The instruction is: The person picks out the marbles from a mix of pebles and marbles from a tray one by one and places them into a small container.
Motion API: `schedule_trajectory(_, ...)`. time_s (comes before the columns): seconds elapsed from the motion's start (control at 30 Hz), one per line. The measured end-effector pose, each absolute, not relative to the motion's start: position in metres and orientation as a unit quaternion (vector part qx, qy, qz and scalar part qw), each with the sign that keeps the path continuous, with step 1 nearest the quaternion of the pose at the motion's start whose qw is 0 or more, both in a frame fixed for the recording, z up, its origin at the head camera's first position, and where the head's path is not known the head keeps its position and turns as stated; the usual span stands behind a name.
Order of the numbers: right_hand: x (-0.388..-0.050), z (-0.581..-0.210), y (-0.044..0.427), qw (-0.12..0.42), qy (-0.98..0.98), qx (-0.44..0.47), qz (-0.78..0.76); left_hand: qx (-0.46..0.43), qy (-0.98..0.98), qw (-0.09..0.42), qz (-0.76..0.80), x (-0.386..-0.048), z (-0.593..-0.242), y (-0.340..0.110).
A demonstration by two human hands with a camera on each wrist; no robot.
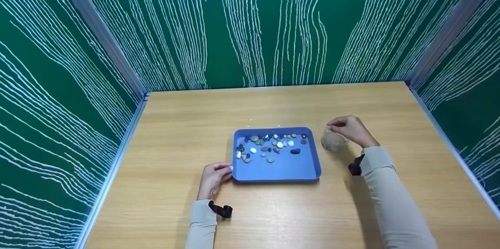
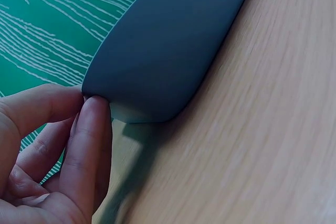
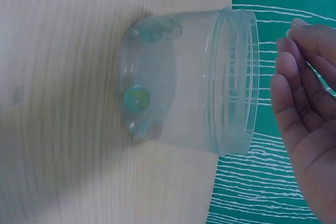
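Note:
A blue tray point(image 1: 279, 171) holds several pebbles and glass marbles, mostly toward its back and left sides. My left hand point(image 1: 213, 178) pinches the tray's front left corner; the left wrist view shows thumb and fingers point(image 2: 89, 145) on its rim. To the right of the tray stands an open clear plastic jar point(image 3: 194, 77) with several marbles at its bottom, one of them a green and yellow marble point(image 3: 137, 98). Above the jar's mouth is my right hand point(image 1: 351, 128), thumb and index fingertips close together. Whether something small lies between them cannot be made out.
The wooden table point(image 1: 187, 132) carries tray and jar. Small white specks point(image 1: 251, 119) lie behind the tray. Green panels point(image 1: 269, 26) with white wavy lines enclose the table at the back and both sides.

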State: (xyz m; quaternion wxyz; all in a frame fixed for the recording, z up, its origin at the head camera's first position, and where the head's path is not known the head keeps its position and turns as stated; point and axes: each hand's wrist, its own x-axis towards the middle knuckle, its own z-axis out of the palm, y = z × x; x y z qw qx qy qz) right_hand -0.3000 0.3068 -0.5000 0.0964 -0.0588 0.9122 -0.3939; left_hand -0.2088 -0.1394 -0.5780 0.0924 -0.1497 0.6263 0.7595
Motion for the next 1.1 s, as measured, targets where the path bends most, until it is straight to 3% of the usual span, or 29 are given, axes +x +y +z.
schedule_trajectory(1.1,-0.316,-0.499,0.244,0.106,0.904,-0.082,-0.405,-0.169,0.622,0.091,0.759,-0.21,-0.578,-0.138)
